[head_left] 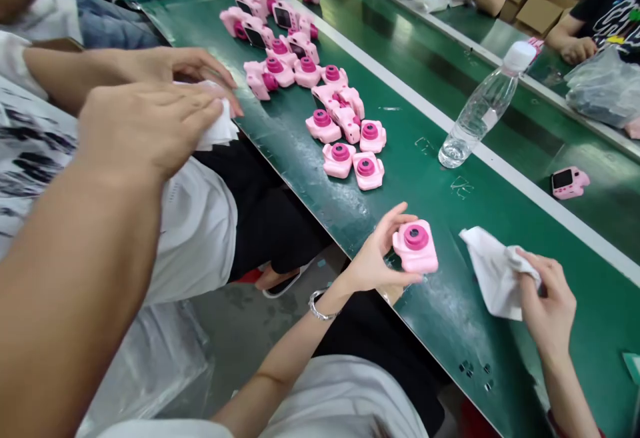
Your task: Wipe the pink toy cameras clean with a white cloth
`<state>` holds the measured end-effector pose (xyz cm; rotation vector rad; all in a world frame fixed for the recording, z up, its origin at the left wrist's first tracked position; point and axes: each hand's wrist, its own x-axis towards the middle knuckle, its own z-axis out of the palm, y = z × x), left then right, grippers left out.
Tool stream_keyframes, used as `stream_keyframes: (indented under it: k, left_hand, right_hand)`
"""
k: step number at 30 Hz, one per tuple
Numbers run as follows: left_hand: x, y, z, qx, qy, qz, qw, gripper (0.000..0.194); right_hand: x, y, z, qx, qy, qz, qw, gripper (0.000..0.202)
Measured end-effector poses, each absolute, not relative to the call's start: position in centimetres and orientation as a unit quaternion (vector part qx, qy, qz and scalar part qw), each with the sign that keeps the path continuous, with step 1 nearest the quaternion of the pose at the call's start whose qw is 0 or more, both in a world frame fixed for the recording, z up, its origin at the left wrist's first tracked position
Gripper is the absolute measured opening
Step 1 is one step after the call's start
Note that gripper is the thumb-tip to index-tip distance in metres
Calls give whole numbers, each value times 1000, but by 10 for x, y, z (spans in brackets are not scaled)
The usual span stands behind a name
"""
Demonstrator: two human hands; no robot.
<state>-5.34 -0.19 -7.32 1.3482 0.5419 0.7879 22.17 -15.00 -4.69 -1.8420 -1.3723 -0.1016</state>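
My left hand (377,255), with a silver bracelet at the wrist, grips a pink toy camera (423,258) between thumb and fingers at the table edge. Its darker pink lens ring faces up. To the right, my right hand (550,298) pinches a crumpled white cloth (493,275), which hangs over the green table (440,338), apart from the camera. Farther up the table lie several more pink toy cameras (369,170), some lens up, others showing a dark screen.
A clear plastic bottle (475,118) stands beyond my hands. One pink camera (570,183) lies across the white strip. At left, a co-worker's hands (150,111) hold a white cloth (220,128), with a forearm close in view. Other people sit opposite, near a plastic bag (607,85).
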Motion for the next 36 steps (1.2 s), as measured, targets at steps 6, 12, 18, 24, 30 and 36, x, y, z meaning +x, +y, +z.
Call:
stream_keyframes:
  k: [6, 12, 18, 24, 30, 36]
  left_hand:
    - [-40, -6, -70, 683, 92, 252, 679, 116]
    - [-39, -8, -79, 530, 78, 260, 803, 132]
    - [-51, -15, -59, 382, 88, 257, 883, 112]
    - [-33, -29, -49, 280, 63, 206, 936, 93]
    - [-17, -32, -52, 146, 94, 189, 966, 88]
    - [-14, -36, -52, 72, 139, 156, 975, 83]
  right_hand:
    - [180, -176, -57, -713, -639, 35, 286, 75]
    - [165, -191, -74, -745, -534, 201, 347, 32]
    - [129, -188, -44, -640, -219, 305, 670, 24]
    - [73, -162, -42, -698, -274, 140, 647, 18]
    - [55, -152, -55, -732, -451, -17, 510, 7]
    - [76, -163, -56, -753, -359, 39, 550, 16]
